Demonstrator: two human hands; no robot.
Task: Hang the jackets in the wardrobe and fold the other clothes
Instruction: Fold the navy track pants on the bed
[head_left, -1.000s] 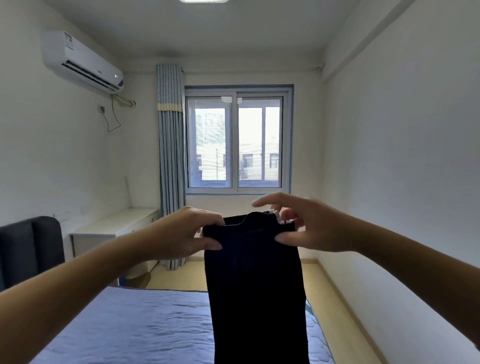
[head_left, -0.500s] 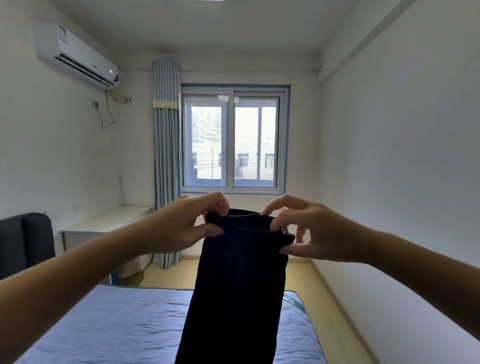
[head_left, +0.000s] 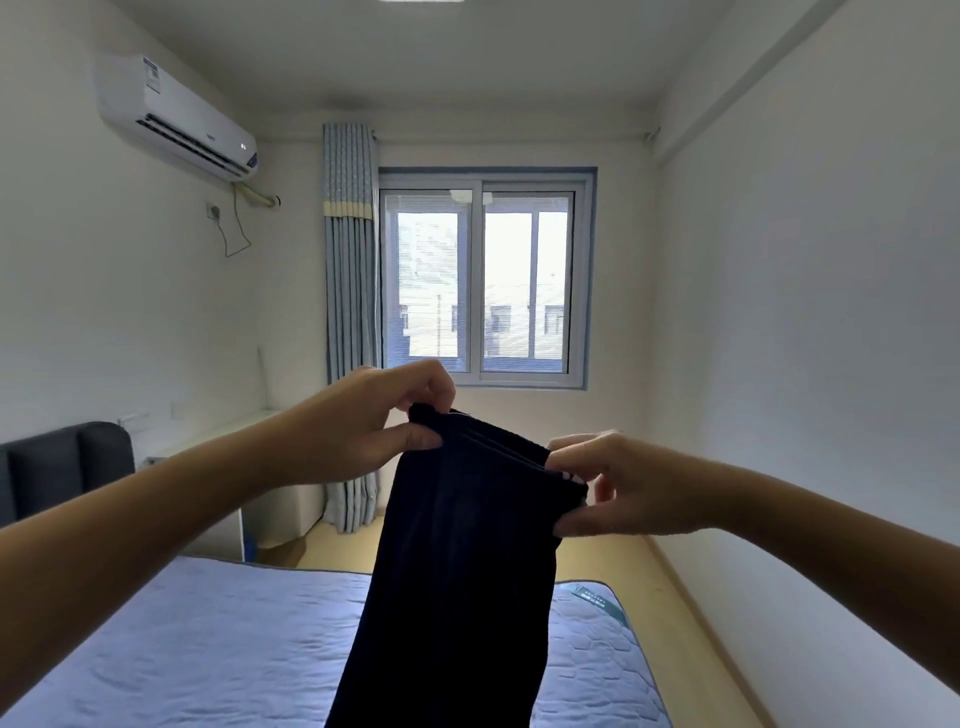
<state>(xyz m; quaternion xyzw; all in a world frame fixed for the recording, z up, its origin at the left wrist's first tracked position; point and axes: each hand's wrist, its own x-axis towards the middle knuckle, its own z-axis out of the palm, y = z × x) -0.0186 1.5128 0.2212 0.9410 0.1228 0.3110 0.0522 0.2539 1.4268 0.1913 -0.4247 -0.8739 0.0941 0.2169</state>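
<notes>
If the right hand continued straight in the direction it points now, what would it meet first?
The right hand pinches the dark garment, so that comes first; beyond its edge, probably the left hand, though depth is unclear.

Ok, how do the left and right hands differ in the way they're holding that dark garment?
The left hand sits higher than the right hand, so the top edge of the dark garment slopes down towards the right. The left hand's fingers curl tightly over its corner. The right hand's fingers are looser, with a gap above the thumb. Both pinch the top edge, and the garment hangs over the bed.
</notes>
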